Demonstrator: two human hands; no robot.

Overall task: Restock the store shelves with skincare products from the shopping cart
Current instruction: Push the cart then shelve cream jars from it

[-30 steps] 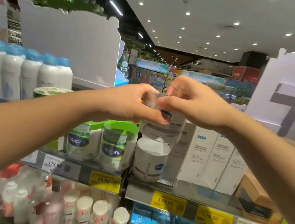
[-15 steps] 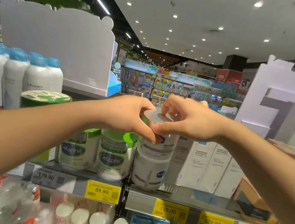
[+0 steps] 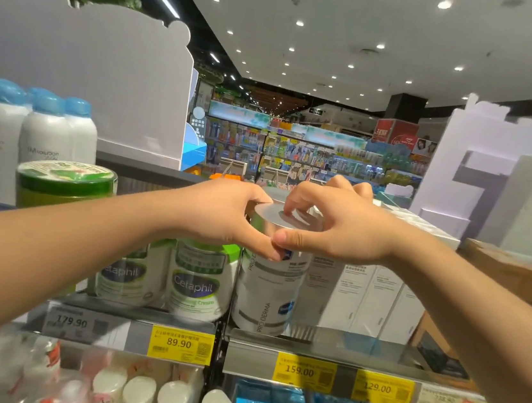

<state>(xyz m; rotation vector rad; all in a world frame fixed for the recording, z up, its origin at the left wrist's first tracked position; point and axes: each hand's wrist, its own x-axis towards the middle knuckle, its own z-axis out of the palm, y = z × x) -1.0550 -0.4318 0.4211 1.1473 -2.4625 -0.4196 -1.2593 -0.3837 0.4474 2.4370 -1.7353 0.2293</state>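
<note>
A white Pro Derma jar point(image 3: 289, 219) with a silver lid stands stacked on a second identical jar point(image 3: 262, 304) on the shelf point(image 3: 317, 345). My left hand point(image 3: 226, 216) grips the upper jar's left side, thumb at the front. My right hand point(image 3: 332, 223) holds its right side, thumb on the front and a fingertip on the lid. The two thumbs meet at the jar's front. The shopping cart is out of view.
Green-lidded Cetaphil jars point(image 3: 201, 280) stand just left of the stack, with a taller green-lidded jar point(image 3: 65, 183) and blue-capped spray bottles point(image 3: 45, 130) further left. White boxes point(image 3: 363, 297) stand to the right, a brown carton point(image 3: 510, 275) beyond. Yellow price tags point(image 3: 304, 371) line the shelf edge.
The upper jar has come down onto the lower jar and stands upright. Both hands came down with it, and the view has tilted so the shelf sits lower.
</note>
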